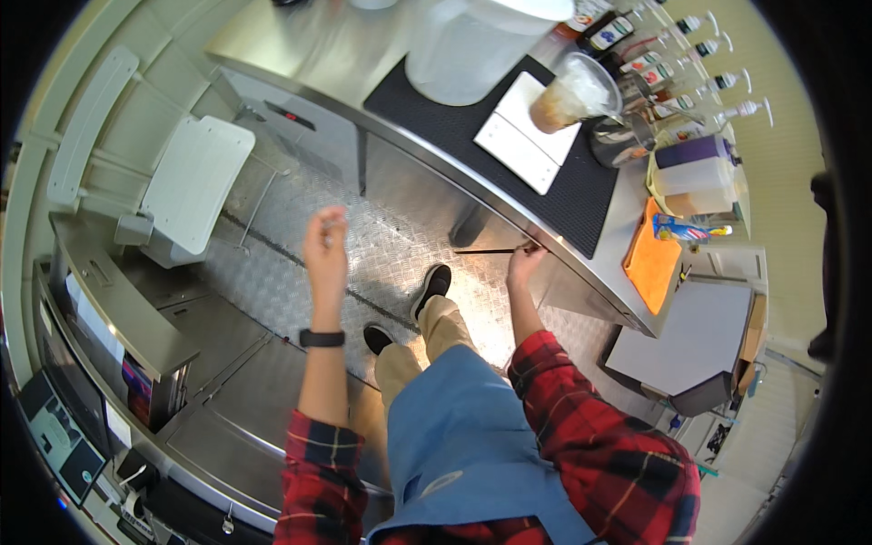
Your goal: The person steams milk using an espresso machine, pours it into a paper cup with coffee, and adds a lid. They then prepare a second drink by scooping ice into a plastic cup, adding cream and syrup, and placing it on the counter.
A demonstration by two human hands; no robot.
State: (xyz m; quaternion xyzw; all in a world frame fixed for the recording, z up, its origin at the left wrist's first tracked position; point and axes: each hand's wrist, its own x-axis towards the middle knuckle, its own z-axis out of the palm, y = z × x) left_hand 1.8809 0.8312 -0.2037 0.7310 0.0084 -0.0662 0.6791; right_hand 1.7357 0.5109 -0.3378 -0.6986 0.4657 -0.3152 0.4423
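My left hand [325,248] is raised over the metal floor, its fingers loosely bent and slightly blurred, with nothing plain to see in it. At the front edge of the steel counter [409,139], my right hand [524,264] has its fingers curled just under the rim, beside a thin dark strip; what they touch is partly hidden. On the counter's black rubber mat [593,211] lies a white flat board [521,146]. A clear plastic cup [569,99] of ice and brown drink stands on it. Metal pitchers [621,139] are beside the mat, near a large translucent container [456,54].
Pump syrup bottles [681,68] line the counter's back. An orange cloth [650,262] and a blue packet [681,228] lie at its right end. A white chair [197,184] stands at left, above steel cabinets [238,409]. A grey-topped bin or box [681,334] is at right.
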